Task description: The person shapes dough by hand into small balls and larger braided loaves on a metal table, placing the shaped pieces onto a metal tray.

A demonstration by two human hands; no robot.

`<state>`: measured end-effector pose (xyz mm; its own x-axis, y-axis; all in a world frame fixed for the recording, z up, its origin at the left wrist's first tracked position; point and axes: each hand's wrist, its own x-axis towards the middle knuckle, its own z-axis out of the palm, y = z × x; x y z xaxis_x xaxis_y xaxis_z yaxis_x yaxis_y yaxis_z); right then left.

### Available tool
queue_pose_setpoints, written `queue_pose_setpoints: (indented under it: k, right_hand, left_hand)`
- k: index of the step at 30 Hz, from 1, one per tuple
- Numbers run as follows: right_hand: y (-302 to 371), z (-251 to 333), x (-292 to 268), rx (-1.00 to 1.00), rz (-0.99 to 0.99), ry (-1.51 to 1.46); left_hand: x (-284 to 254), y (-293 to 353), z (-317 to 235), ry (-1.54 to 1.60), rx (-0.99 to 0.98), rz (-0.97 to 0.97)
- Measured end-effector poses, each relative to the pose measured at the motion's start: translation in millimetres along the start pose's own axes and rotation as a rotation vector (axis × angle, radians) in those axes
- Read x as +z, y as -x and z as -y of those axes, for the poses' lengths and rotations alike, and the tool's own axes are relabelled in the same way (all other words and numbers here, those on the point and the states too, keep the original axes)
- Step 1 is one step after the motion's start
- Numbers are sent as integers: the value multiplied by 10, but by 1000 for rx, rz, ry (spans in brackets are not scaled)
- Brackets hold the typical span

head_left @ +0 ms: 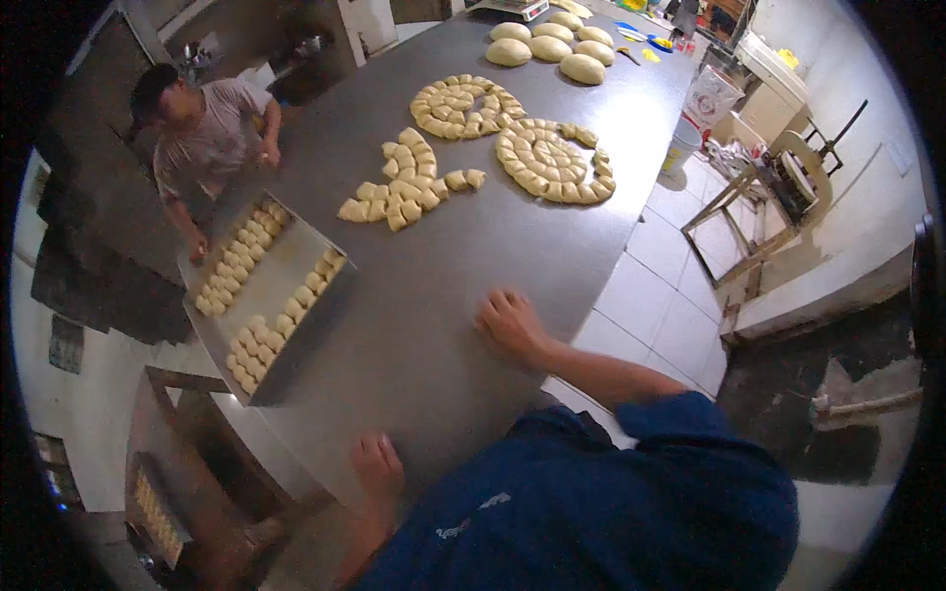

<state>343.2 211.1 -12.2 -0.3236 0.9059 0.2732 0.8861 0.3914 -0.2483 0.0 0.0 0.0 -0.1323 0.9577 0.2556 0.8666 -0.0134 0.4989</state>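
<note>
Left hand [378,463], right hand [510,323] apart, grips unclear; leftward, round pale dough balls [233,274] part-fill a rectangular metal tray [264,278]; ahead, cut cream dough spirals [554,164] remain.

The tabletop [424,305] looks smooth with a sheen, the dough pieces [412,187] matt, the tray [258,276] metallic.

On the tabletop [419,295], a tray [258,281] of dough balls [253,353] lies along the left edge, cut dough [406,189] to its right (a coil [547,161] near the right edge), lumps [550,47] toward the far edge.
</note>
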Motion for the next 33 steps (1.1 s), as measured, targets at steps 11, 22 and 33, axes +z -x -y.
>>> queue_pose_setpoints:
  k: [11,22,33]
  right_hand:
    - [-130,-217,-247,-141,146,78]
    - [-315,-492,55,-228,59,-62]
    - [-363,-716,262,-283,78,64]
  left_hand:
    - [-35,455,374,-332,64,-114]
    - [-120,129,318,-303,92,-189]
    - [-182,150,351,-253,-11,-203]
